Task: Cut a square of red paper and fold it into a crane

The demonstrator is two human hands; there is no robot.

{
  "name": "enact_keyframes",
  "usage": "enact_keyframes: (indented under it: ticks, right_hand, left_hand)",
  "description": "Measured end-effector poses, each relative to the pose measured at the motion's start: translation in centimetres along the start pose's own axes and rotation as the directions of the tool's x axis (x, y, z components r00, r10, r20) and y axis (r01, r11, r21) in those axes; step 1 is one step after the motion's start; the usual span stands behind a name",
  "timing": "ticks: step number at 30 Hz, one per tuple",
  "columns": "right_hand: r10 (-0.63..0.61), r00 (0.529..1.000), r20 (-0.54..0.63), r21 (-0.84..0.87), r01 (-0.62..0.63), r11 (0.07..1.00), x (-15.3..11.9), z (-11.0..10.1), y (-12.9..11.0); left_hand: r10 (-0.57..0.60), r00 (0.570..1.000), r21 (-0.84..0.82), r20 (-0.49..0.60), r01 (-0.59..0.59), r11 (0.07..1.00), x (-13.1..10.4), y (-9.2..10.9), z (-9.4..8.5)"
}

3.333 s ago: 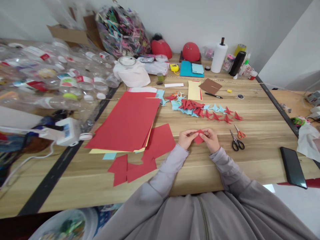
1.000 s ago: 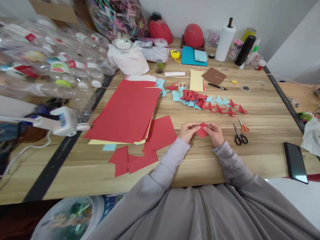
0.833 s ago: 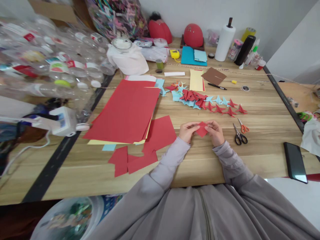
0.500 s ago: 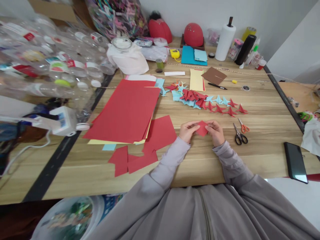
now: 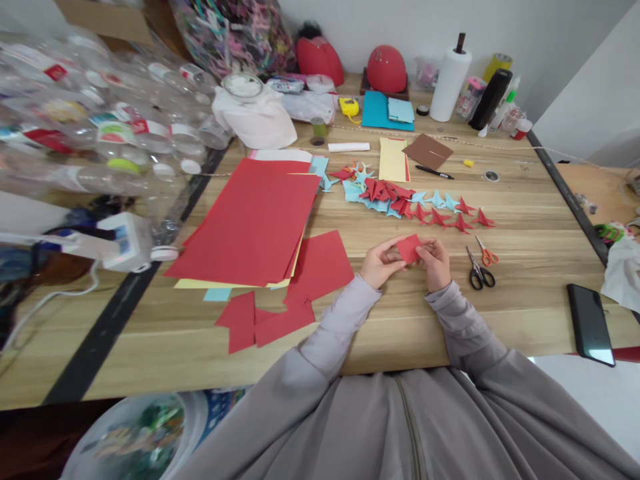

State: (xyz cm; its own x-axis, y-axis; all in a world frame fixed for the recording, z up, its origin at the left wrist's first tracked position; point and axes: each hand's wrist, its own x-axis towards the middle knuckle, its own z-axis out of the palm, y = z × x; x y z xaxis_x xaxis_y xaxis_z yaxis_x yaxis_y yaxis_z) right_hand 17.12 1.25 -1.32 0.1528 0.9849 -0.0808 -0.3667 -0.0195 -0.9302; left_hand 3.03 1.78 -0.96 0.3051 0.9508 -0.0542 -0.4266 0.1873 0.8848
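Note:
A small square of folded red paper (image 5: 409, 249) is held just above the wooden table in front of me. My right hand (image 5: 436, 263) pinches its right edge between thumb and fingers. On the other side, my left hand (image 5: 379, 262) has its thumb and fingers apart around the left edge; its fingertips are partly behind the paper, and whether they touch it is unclear. Several folded red paper cranes (image 5: 437, 217) lie beyond my hands, mixed with light-blue ones (image 5: 437, 199). To the right rest black-handled scissors (image 5: 481, 275) and small orange-handled scissors (image 5: 488, 255).
Large red sheets (image 5: 250, 227) are stacked at left, with cut red pieces (image 5: 287, 323) nearer me. A black phone (image 5: 591, 323) lies by the right edge. Behind are a pen (image 5: 434, 172), brown paper (image 5: 429, 151) and a yellow tape measure (image 5: 349, 107). Plastic bottles (image 5: 145, 133) crowd the left.
The red paper has turned from a diamond to a squarer angle and shifted slightly right and up. My left thumb has come off its face; my right hand keeps its pinch.

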Motion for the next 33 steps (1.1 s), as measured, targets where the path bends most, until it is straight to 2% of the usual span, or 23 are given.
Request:
enact_keyframes:
  ticks: [5, 10, 13, 16, 18, 21, 24, 29, 33]
  right_hand:
    - [-0.006, 1.000, 0.016, 0.006, 0.006, 1.000, -0.09, 0.14, -0.25]
    - [-0.127, 0.989, 0.078, -0.154, 0.138, 0.978, -0.39, 0.40, -0.52]
    - [-0.141, 0.984, 0.112, -0.250, 0.165, 0.954, -0.39, 0.34, -0.39]
    - [-0.145, 0.982, 0.122, -0.289, 0.175, 0.941, -0.32, 0.23, -0.20]
    - [-0.154, 0.979, 0.130, -0.286, 0.186, 0.940, -0.29, 0.20, -0.13]
    - [-0.150, 0.977, 0.154, -0.279, 0.189, 0.942, -0.35, 0.21, -0.18]
    - [-0.148, 0.969, 0.197, -0.267, 0.198, 0.943, -0.52, 0.09, -0.35]
    - [-0.134, 0.923, 0.361, -0.253, 0.235, 0.939, -0.73, -0.27, -0.41]
    - [-0.115, 0.923, 0.367, -0.266, 0.223, 0.938, -0.65, -0.25, 0.10]
  left_hand:
    - [0.063, 0.993, 0.053, -0.098, -0.058, 0.997, 0.44, -0.32, -0.48]
    - [0.067, 0.972, 0.115, -0.224, -0.042, 0.992, 0.64, -0.47, -0.65]
    - [0.058, 0.965, 0.045, -0.256, -0.048, 0.998, 0.68, -0.24, -0.43]
    - [-0.003, 0.957, -0.126, -0.291, -0.036, 0.991, 0.70, 0.23, -0.17]
    - [-0.077, 0.959, -0.199, -0.272, 0.022, 0.980, 0.71, 0.45, -0.07]
    - [-0.139, 0.963, -0.173, -0.232, 0.099, 0.980, 0.68, 0.46, 0.02]
    - [-0.115, 0.962, -0.103, -0.247, 0.092, 0.990, 0.62, 0.30, 0.04]
    - [-0.106, 0.949, -0.100, -0.296, 0.080, 0.992, 0.68, 0.38, -0.20]
    - [-0.089, 0.945, -0.089, -0.314, 0.064, 0.994, 0.81, 0.36, -0.40]
